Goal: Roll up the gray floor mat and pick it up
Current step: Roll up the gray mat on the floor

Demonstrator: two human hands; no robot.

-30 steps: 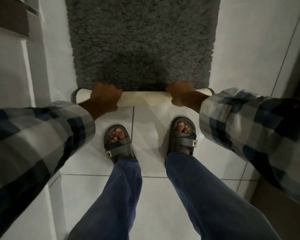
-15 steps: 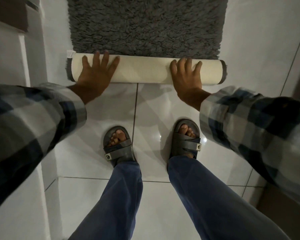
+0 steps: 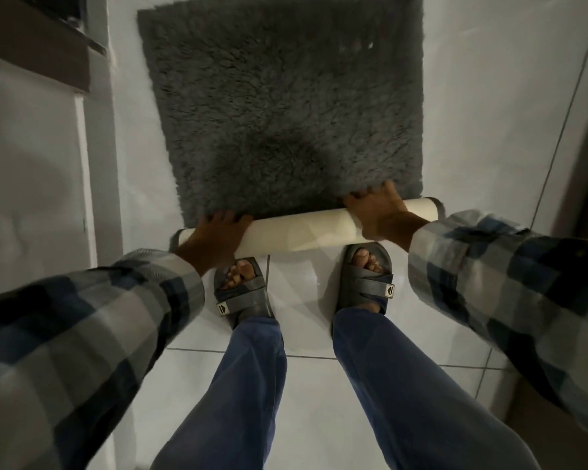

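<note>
The gray floor mat point(image 3: 282, 106) lay on the white tiled floor point(image 3: 472, 113), its shaggy pile facing up over most of its length and only the near edge turned into a slim roll point(image 3: 302, 228) that showed the pale backing. The roll sat just ahead of the person's sandals point(image 3: 243, 290) and ran slightly askew, its right end farther away than its left.

The step in hand looked like the early rolling, with most of the mat left to wind. To do it well, both hands would need to push forward at an even pace so the roll stayed straight; the left end probably needed to catch up first. Keeping the turns tight, with palms pressing down and forward, should stop the core loosening, and the feet would have to shuffle forward as the roll moved away.

The left hand point(image 3: 214, 239) rested over the left end of the roll, fingers curled forward over its top into the pile. The right hand point(image 3: 377, 215) wrapped the roll near its right end, fingers hooked over the far side. Both were closed around the roll and set well apart, near opposite ends.
</note>
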